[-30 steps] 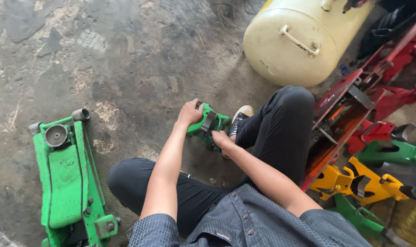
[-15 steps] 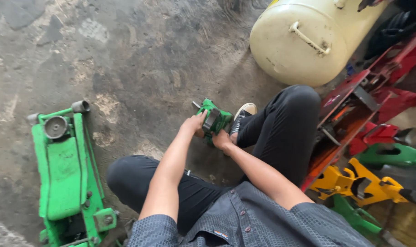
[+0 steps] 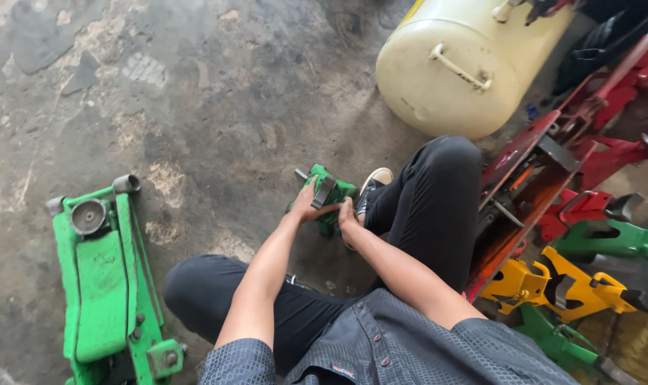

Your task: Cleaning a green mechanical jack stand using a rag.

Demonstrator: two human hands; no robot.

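I sit on a concrete floor with my legs in black trousers spread around a small green metal jack part. My left hand grips its left side. My right hand holds its right lower side, close to my shoe. The part has a grey metal piece on top and a short pin sticking out at its upper left. Both hands partly hide its lower body.
A green floor jack lies on the floor to my left. A cream air tank lies ahead on the right. Red jack frames, yellow stands and green parts crowd the right side.
Both hands stay on the green part, which has turned a little, its grey top piece now more upright. The camera has shifted slightly; the tank and the floor jack appear lower in view.
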